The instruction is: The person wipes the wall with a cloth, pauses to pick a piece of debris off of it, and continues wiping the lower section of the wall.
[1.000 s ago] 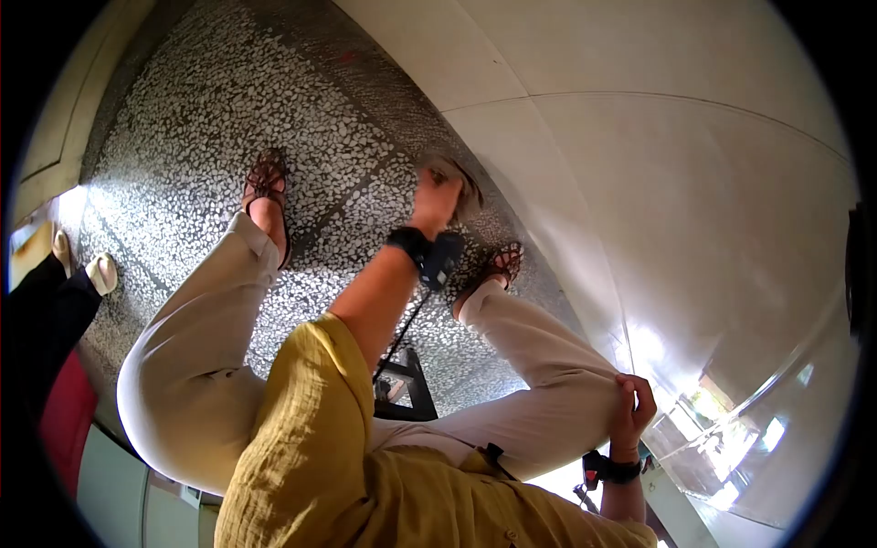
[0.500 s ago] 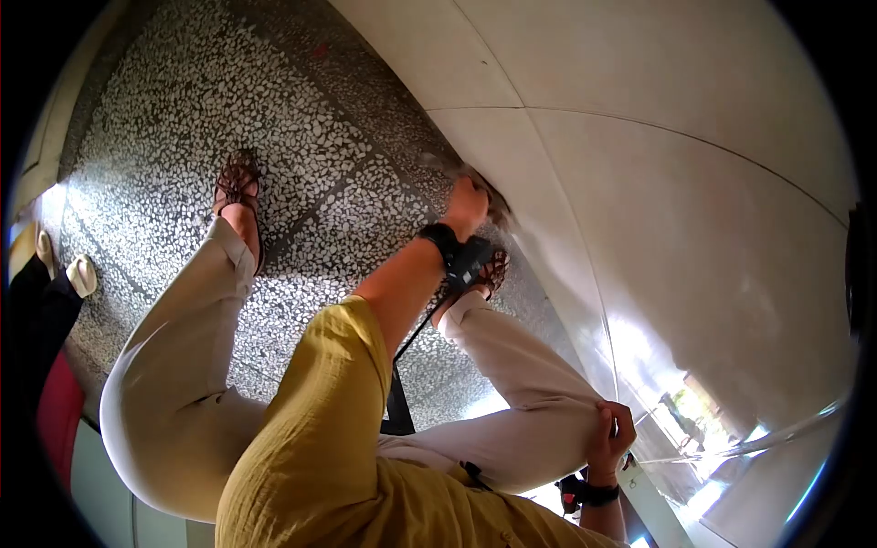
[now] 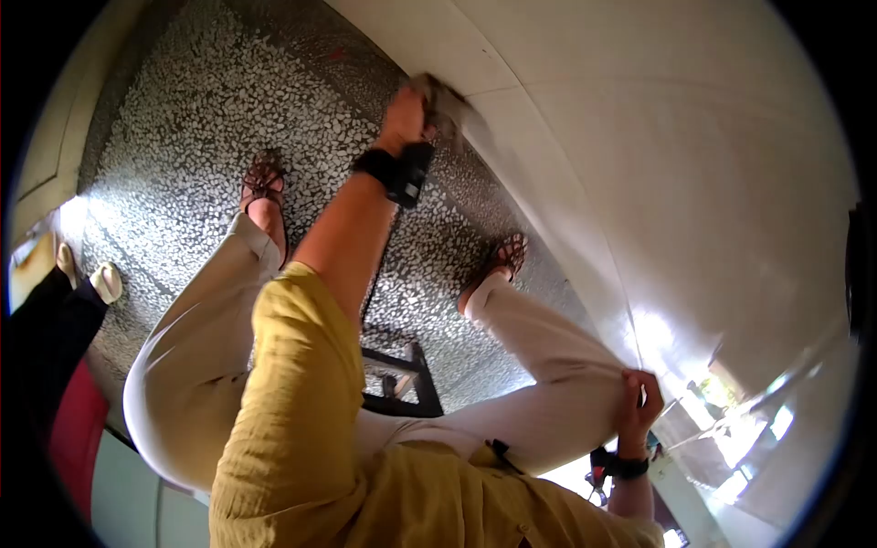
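My left hand [image 3: 406, 119] is closed on a grey-brown cloth [image 3: 446, 102], which is smeared by motion. The cloth is at the foot of the pale tiled wall [image 3: 630, 173], where it meets the speckled floor. A black band with a small box [image 3: 406, 175] is strapped round my left wrist. My right hand [image 3: 639, 404] rests on my right knee, its fingers bent over the pale trouser cloth [image 3: 557, 365]. On that wrist is another black band [image 3: 626, 464].
My sandalled feet [image 3: 263, 178] stand apart on the speckled stone floor [image 3: 301, 100]. A black frame [image 3: 423, 379] is between my legs. Another person's pale shoes [image 3: 106, 282] and dark trouser legs [image 3: 55, 338] are at the left. Bright reflections show on the wall at lower right.
My left hand has moved up and to the left in the view with the cloth, along the wall's foot. My right hand stays on my knee. The whole view has shifted slightly.
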Demonstrator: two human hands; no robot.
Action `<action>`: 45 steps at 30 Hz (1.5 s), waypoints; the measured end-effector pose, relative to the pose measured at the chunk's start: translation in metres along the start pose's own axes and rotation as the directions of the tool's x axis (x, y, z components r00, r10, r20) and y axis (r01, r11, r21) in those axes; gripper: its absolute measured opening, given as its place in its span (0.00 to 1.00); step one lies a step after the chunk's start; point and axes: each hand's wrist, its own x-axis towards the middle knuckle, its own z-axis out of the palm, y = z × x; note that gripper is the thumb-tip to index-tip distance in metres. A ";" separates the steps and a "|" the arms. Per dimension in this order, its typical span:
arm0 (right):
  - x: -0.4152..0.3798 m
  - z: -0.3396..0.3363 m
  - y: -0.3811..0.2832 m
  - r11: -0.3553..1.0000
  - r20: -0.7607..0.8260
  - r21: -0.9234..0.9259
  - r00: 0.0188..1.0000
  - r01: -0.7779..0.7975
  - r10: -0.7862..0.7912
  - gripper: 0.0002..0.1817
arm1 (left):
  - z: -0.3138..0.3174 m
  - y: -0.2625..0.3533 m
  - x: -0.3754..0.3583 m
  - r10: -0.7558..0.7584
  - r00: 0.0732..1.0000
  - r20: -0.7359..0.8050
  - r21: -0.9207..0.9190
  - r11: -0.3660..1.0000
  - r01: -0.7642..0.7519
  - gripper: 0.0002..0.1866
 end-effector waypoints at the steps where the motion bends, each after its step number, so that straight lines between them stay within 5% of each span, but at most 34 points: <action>1: 0.000 0.001 0.000 0.999 -0.005 0.012 0.999 0.035 -0.035 0.07 | -0.035 0.004 0.011 -0.050 0.995 0.083 0.138 0.990 0.038 0.32; 2: -0.001 0.001 -0.007 0.998 -0.003 0.040 0.999 0.040 -0.040 0.07 | -0.070 0.018 0.024 -0.170 0.962 0.215 0.309 0.946 0.098 0.31; 6: -0.003 0.008 -0.015 0.976 -0.064 0.046 0.976 0.213 -0.210 0.07 | -0.156 0.043 0.021 -0.154 0.970 0.190 0.307 0.947 0.090 0.29; 8: -0.006 0.006 -0.021 0.969 -0.030 -0.022 0.969 0.246 -0.247 0.08 | -0.210 0.076 0.000 -0.078 0.959 0.271 0.195 0.980 0.025 0.28; 9: -0.005 0.007 -0.020 0.958 -0.036 -0.052 0.958 0.283 -0.285 0.08 | -0.219 0.066 -0.007 0.070 0.966 0.248 0.194 0.974 -0.120 0.18; 10: -0.006 0.008 -0.018 0.959 -0.045 -0.035 0.958 0.280 -0.282 0.08 | -0.237 0.082 -0.021 -0.032 0.966 0.257 -0.087 0.995 0.056 0.13; 12: -0.009 0.012 -0.013 0.964 -0.094 -0.007 0.960 0.266 -0.265 0.07 | -0.272 0.114 -0.048 -0.234 0.934 0.268 -0.637 0.685 0.354 0.13; 13: -0.011 0.014 -0.011 0.967 -0.133 0.005 0.959 0.255 -0.252 0.07 | -0.300 0.166 -0.065 -0.578 0.664 0.474 -0.658 0.269 0.703 0.12; 17: -0.015 0.015 0.005 0.972 -0.160 0.099 0.968 0.212 -0.194 0.07 | -0.299 0.193 -0.121 -0.398 0.734 0.551 -0.773 0.088 0.628 0.08; 18: -0.015 0.014 0.015 0.977 -0.141 0.090 0.974 0.193 -0.179 0.07 | -0.307 0.225 -0.132 -0.432 0.721 0.542 -0.745 0.150 0.650 0.09; 19: -0.014 0.013 0.025 0.980 -0.117 0.081 0.979 0.179 -0.169 0.08 | -0.304 0.229 -0.140 -0.278 0.784 0.555 -0.741 0.262 0.618 0.12; 22: -0.018 0.010 0.014 0.970 -0.022 0.003 0.970 0.244 -0.244 0.10 | -0.297 0.270 -0.166 -0.161 0.772 0.615 -0.743 0.211 0.635 0.11; 24: -0.015 0.006 -0.007 0.939 0.061 -0.045 0.939 0.342 -0.339 0.16 | -0.296 0.280 -0.174 -0.070 0.749 0.659 -0.701 0.303 0.645 0.13; 26: -0.015 0.016 -0.041 0.930 0.162 0.286 0.944 0.232 -0.286 0.18 | -0.297 0.286 -0.178 0.001 0.710 0.704 -0.665 0.352 0.658 0.16; 27: -0.016 0.025 -0.060 0.888 0.223 0.435 0.937 0.152 -0.269 0.19 | -0.284 0.280 -0.181 0.027 0.690 0.724 -0.679 0.206 0.705 0.15; 28: -0.017 0.035 -0.079 0.856 0.240 0.483 0.912 0.184 -0.332 0.23 | -0.280 0.277 -0.181 0.093 0.700 0.708 -0.700 0.221 0.679 0.15; 33: -0.025 0.094 -0.142 0.564 0.391 0.815 0.845 -0.133 -0.365 0.24 | -0.276 0.267 -0.177 0.285 0.717 0.637 -0.769 0.167 0.617 0.15; 35: -0.027 0.110 -0.156 0.374 0.386 0.893 0.854 -0.252 -0.348 0.21 | -0.291 0.263 -0.171 0.233 0.743 0.628 -0.778 0.209 0.592 0.15; 37: -0.023 0.121 -0.159 0.399 0.371 0.886 0.876 -0.235 -0.308 0.20 | -0.298 0.260 -0.170 0.152 0.779 0.609 -0.791 0.196 0.580 0.15; 40: -0.023 0.122 -0.177 0.196 0.280 0.954 0.909 -0.226 -0.311 0.19 | -0.301 0.255 -0.169 -0.013 0.843 0.537 -0.837 0.116 0.535 0.14; 45: -0.013 0.105 -0.188 0.057 0.221 0.975 0.912 -0.214 -0.346 0.27 | -0.316 0.244 -0.176 -0.287 0.814 0.506 -0.754 0.311 0.578 0.13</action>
